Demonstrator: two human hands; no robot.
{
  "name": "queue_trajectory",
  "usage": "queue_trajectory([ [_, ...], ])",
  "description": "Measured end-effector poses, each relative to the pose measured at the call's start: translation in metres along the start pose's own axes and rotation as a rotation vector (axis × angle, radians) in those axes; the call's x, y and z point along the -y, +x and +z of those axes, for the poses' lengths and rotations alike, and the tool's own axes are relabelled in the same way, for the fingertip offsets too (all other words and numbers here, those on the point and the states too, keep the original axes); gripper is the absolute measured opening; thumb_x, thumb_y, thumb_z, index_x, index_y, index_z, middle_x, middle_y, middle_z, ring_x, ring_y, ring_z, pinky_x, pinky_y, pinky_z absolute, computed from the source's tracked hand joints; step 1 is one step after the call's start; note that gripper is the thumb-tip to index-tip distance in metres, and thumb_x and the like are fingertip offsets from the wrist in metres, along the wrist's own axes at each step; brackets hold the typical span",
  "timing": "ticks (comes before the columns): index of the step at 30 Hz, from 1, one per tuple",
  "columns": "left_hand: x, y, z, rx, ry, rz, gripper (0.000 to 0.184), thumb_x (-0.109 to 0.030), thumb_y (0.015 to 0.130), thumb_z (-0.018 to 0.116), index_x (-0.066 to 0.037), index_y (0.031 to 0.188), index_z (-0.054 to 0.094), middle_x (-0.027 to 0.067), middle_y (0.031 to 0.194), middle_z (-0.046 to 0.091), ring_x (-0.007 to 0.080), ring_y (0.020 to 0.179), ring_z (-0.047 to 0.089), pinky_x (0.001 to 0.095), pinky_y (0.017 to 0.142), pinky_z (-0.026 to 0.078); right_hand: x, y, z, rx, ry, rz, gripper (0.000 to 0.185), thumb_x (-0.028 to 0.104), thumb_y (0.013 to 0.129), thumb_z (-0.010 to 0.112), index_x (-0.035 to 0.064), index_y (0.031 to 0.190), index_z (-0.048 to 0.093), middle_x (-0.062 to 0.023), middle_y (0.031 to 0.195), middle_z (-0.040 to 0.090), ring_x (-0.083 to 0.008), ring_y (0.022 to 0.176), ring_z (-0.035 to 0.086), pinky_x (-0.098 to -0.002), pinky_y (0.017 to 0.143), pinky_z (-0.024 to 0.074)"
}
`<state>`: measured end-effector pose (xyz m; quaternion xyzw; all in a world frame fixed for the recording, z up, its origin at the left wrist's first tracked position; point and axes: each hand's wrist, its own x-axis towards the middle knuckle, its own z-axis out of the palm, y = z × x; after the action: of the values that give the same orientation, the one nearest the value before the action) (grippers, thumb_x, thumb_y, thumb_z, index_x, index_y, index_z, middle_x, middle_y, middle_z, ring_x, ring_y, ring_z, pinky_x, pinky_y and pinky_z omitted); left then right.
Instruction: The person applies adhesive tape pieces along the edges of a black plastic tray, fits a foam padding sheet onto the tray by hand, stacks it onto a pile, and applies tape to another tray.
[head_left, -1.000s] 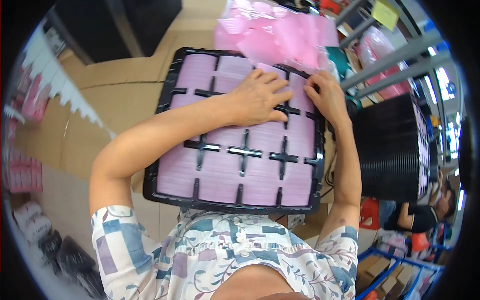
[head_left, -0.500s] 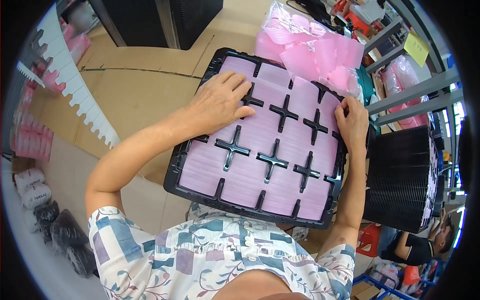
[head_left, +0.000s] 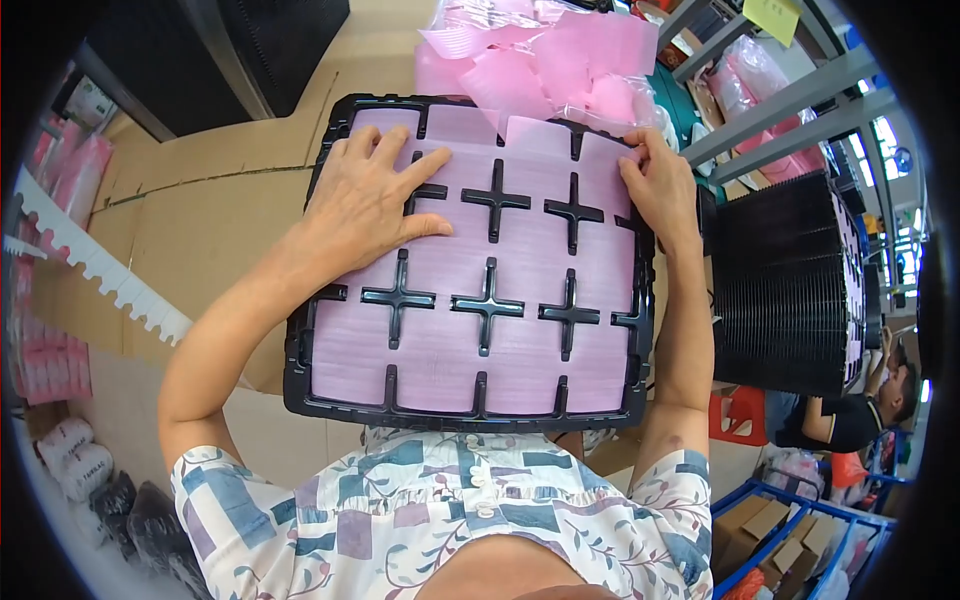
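Note:
A black plastic tray with raised cross-shaped dividers lies in front of my body. Thin pink foam sheet lines it, with the dividers standing up through slits. My left hand rests on the foam at the upper left, fingers spread, partly covering a divider. At the upper right corner, my right hand has its fingers curled, thumb and forefinger closed at the foam's edge beside the tray rim. Along the far side the foam pieces overlap unevenly, and one corner lifts near the middle.
Behind the tray lies a clear bag of loose pink foam pieces. A tall stack of black trays stands at right, near grey metal bars. More black trays stand at upper left on cardboard. A co-worker is at far right.
The tray has turned slightly and sits further left in view. My left hand has spread its fingers wider on the foam. My right hand remains at the upper right corner.

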<state>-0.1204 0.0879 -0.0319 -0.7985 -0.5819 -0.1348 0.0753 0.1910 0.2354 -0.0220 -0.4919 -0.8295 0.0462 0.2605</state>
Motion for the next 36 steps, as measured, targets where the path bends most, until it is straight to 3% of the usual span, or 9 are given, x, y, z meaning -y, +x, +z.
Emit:
queue_trajectory([
  [5, 0.002, 0.001, 0.003, 0.029, 0.034, -0.030, 0.073, -0.061, 0.077, 0.064, -0.019, 0.136, 0.054, 0.0171, 0.133, 0.049, 0.0361, 0.120, 0.044, 0.0467, 0.099, 0.036, 0.004, 0.001, 0.007, -0.015, -0.169, -0.049, 0.024, 0.013, 0.078, 0.066, 0.0039, 0.100, 0.062, -0.0129, 0.077, 0.067, -0.0314, 0.077, 0.064, -0.0427, 0.072, 0.0449],
  [8, 0.007, 0.001, 0.011, -0.149, 0.063, 0.047, 0.070, -0.064, 0.077, 0.064, -0.017, 0.129, 0.059, 0.0182, 0.131, 0.052, 0.0357, 0.116, 0.048, 0.0459, 0.093, 0.038, 0.008, 0.002, 0.013, -0.076, -0.332, -0.092, 0.024, 0.011, 0.076, 0.065, 0.0057, 0.099, 0.062, -0.0124, 0.080, 0.068, -0.0296, 0.082, 0.064, -0.0422, 0.075, 0.0423],
  [17, 0.002, 0.025, -0.005, 0.097, 0.043, -0.074, 0.072, -0.063, 0.080, 0.061, -0.016, 0.134, 0.055, 0.0182, 0.135, 0.050, 0.0356, 0.119, 0.047, 0.0467, 0.092, 0.041, 0.016, -0.007, 0.003, -0.217, -0.467, -0.313, 0.020, 0.009, 0.078, 0.063, 0.0071, 0.098, 0.060, -0.0113, 0.091, 0.064, -0.0291, 0.090, 0.062, -0.0412, 0.080, 0.0419],
  [19, 0.001, 0.027, -0.006, 0.153, 0.054, -0.093, 0.073, -0.063, 0.081, 0.061, -0.014, 0.135, 0.054, 0.0185, 0.135, 0.050, 0.0361, 0.119, 0.048, 0.0467, 0.094, 0.042, 0.009, -0.016, 0.006, 0.045, -0.345, -0.342, 0.020, 0.007, 0.079, 0.063, 0.0077, 0.098, 0.061, -0.0103, 0.090, 0.063, -0.0280, 0.092, 0.062, -0.0405, 0.084, 0.0420],
  [22, 0.009, 0.015, 0.006, 0.014, 0.040, -0.053, 0.073, -0.063, 0.081, 0.061, -0.015, 0.136, 0.053, 0.0195, 0.133, 0.051, 0.0367, 0.117, 0.049, 0.0476, 0.096, 0.042, 0.013, -0.021, -0.001, 0.002, -0.414, -0.360, 0.016, 0.006, 0.080, 0.060, 0.0068, 0.096, 0.061, -0.0097, 0.091, 0.064, -0.0280, 0.092, 0.062, -0.0406, 0.087, 0.0415],
  [24, 0.011, 0.004, 0.010, -0.010, 0.009, -0.057, 0.081, -0.063, 0.080, 0.061, -0.008, 0.139, 0.048, 0.0213, 0.134, 0.051, 0.0367, 0.122, 0.047, 0.0485, 0.103, 0.038, 0.017, -0.024, -0.005, 0.110, -0.540, -0.342, 0.023, 0.005, 0.086, 0.055, 0.0071, 0.107, 0.063, -0.0093, 0.098, 0.064, -0.0276, 0.096, 0.060, -0.0397, 0.091, 0.0412],
  [26, 0.017, -0.007, 0.019, -0.176, 0.024, 0.006, 0.087, -0.064, 0.080, 0.061, 0.005, 0.131, 0.050, 0.0235, 0.131, 0.053, 0.0363, 0.124, 0.048, 0.0511, 0.108, 0.033, 0.019, -0.029, -0.006, -0.041, -0.605, -0.510, 0.027, 0.006, 0.081, 0.056, 0.0042, 0.107, 0.065, -0.0088, 0.098, 0.063, -0.0248, 0.098, 0.058, -0.0397, 0.092, 0.0399],
  [27, 0.018, -0.010, 0.015, -0.129, 0.014, -0.009, 0.092, -0.066, 0.081, 0.058, 0.011, 0.131, 0.047, 0.0254, 0.134, 0.051, 0.0344, 0.132, 0.043, 0.0522, 0.115, 0.021, 0.020, -0.030, -0.010, 0.044, -0.614, -0.441, 0.036, 0.003, 0.079, 0.056, 0.0043, 0.114, 0.064, -0.0082, 0.103, 0.064, -0.0236, 0.101, 0.056, -0.0396, 0.095, 0.0389],
  [36, 0.036, -0.018, 0.010, -0.006, 0.076, -0.046, 0.086, -0.064, 0.086, 0.051, 0.003, 0.139, 0.043, 0.0186, 0.146, 0.043, 0.0274, 0.138, 0.037, 0.0518, 0.119, 0.010, 0.015, -0.036, -0.014, 0.074, -0.610, -0.439, 0.042, -0.002, 0.077, 0.055, 0.0053, 0.117, 0.063, -0.0055, 0.118, 0.065, -0.0242, 0.115, 0.055, -0.0460, 0.109, 0.0298],
])
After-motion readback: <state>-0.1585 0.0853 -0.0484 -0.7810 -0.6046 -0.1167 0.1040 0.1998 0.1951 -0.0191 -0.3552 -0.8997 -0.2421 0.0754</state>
